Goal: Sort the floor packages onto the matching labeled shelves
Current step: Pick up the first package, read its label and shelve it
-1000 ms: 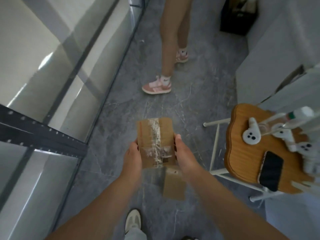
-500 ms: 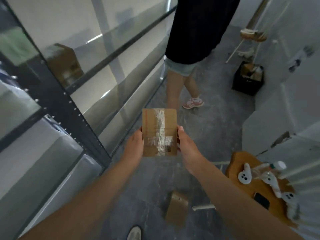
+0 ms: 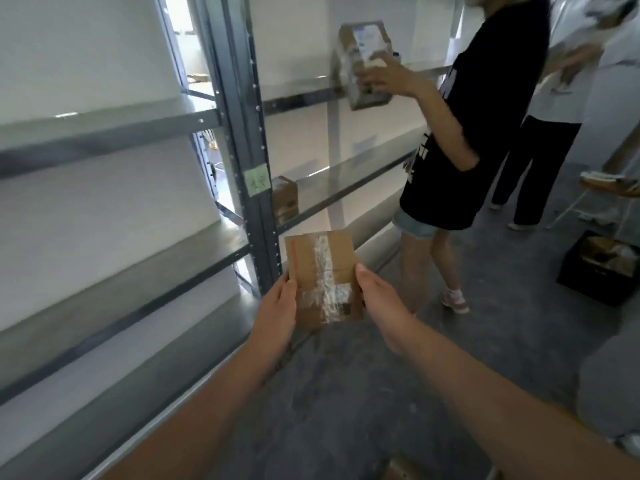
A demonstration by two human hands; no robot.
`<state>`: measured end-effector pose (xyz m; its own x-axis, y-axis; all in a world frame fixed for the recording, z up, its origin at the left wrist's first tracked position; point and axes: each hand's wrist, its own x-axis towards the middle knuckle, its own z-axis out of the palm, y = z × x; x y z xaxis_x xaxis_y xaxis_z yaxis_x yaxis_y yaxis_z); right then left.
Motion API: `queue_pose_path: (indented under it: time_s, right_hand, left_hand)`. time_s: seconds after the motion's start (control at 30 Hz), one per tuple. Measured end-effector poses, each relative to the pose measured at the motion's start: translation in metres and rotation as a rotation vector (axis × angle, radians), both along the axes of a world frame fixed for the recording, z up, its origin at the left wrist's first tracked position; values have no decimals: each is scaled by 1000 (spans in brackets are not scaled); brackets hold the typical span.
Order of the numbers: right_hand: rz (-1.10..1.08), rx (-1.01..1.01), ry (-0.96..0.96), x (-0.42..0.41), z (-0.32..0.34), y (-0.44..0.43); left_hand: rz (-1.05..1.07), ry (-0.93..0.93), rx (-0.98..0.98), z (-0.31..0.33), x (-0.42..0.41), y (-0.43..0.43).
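Note:
A small brown cardboard package [image 3: 323, 275] with clear tape down its middle is held up in front of me. My left hand [image 3: 277, 306] grips its left edge and my right hand [image 3: 379, 306] grips its right edge. Behind it stands the grey metal shelf rack [image 3: 242, 133] with a green label [image 3: 257, 180] stuck on its upright post. One brown box [image 3: 284, 199] sits on a middle shelf just right of that post.
A person in a black shirt [image 3: 467, 133] stands at the rack to the right, holding a taped box [image 3: 363, 64] at an upper shelf. Another person [image 3: 554, 133] stands behind. A black crate [image 3: 602, 268] with packages sits on the floor at right.
My view has risen from the floor to the shelves. The package has stayed between both hands and come up toward the rack's post. The stool and the floor package have left the view.

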<state>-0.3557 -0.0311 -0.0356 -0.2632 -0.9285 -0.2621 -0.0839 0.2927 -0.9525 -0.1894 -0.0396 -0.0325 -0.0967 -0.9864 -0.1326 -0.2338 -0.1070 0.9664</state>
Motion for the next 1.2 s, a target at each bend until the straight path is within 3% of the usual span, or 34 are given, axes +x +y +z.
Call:
queue_pose_path:
  time_s: [0.17,0.43,0.6,0.8,1.2]
  right_hand:
    - [45,-70,-114,34,43,5]
    - [258,-179,-135,81,103,19]
    - [384,-275,-161,126,126,20]
    - [530,-227,-352,207,131,26]
    - [742,-139,-505,378,135,79]
  left_hand:
    - [119,40,-102,40,36,25]
    - [155,81,-257,92,84,52]
    - [282,119,-336,109,133,75]
    - [424,171,-391,119,206,115]
    - [643,168,-414,124,347,202]
